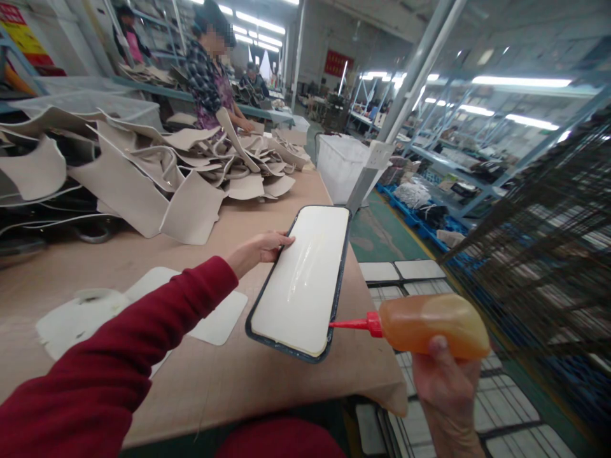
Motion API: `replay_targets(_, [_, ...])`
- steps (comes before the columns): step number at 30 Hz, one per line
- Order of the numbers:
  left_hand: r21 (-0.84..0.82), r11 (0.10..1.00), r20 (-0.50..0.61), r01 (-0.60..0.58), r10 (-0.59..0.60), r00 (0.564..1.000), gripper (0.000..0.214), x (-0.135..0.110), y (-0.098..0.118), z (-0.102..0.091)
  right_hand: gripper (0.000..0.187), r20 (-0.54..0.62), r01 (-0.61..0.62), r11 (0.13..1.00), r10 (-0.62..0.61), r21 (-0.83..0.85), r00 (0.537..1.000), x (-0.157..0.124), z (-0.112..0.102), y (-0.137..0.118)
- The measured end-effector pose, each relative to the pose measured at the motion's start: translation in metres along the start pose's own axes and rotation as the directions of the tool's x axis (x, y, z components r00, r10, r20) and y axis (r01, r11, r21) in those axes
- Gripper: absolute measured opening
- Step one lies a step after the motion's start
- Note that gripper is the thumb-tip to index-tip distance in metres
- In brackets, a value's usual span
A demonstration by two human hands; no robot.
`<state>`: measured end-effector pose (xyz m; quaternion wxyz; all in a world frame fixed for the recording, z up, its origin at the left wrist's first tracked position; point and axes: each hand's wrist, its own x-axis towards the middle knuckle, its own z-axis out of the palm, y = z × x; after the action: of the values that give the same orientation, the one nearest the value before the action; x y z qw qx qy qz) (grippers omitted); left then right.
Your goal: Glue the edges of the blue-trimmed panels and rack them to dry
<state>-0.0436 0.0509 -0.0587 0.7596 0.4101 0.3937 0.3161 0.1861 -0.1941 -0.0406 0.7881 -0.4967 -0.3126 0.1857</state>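
Observation:
My left hand (267, 247) grips the long left edge of a white rounded panel with a dark border (305, 273), thumb on its upper face. The panel is tilted above the table, and glossy streaks show on its white surface. In my right hand (446, 375) is a squeeze bottle (429, 324) of amber liquid, held on its side with fingers wrapped beneath. Its red pointed nozzle (356, 324) reaches the panel's lower right edge, where the tip meets the dark border.
Beige cut pieces (191, 172) lie heaped across the back left of the brown-covered table (267, 394). White flat pieces (219, 318) rest under my left arm. More bordered panels (506, 404) lie at the lower right. A co-worker (210, 76) stands behind the heap; a metal post (405, 83) rises beyond the table.

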Motion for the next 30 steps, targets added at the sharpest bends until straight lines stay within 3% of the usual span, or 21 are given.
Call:
replay_targets(6, [-0.001,0.998,-0.032,0.062,-0.062,0.998,0.036,-0.001,0.003,0.002,0.036,0.012,-0.056,0.998,0.057,-0.007,0.998,-0.008,-0.007,0.0])
replay_targets(14, [-0.004,0.996,-0.05,0.086,-0.086,0.995,0.038,-0.004,0.005,0.008,0.032,0.009,0.005,0.999,-0.006,0.031,1.0,0.006,0.008,0.0])
replay_targets(21, [-0.018,0.995,-0.125,0.096,-0.098,0.987,0.03,-0.01,0.007,0.011,0.032,0.022,-0.028,0.996,0.027,0.086,0.999,0.006,0.008,0.001])
replay_targets(30, [-0.043,0.998,-0.155,0.051,-0.057,0.986,0.037,-0.01,0.007,0.004,0.034,0.042,-0.24,0.967,0.237,0.081,0.97,-0.02,-0.001,0.005])
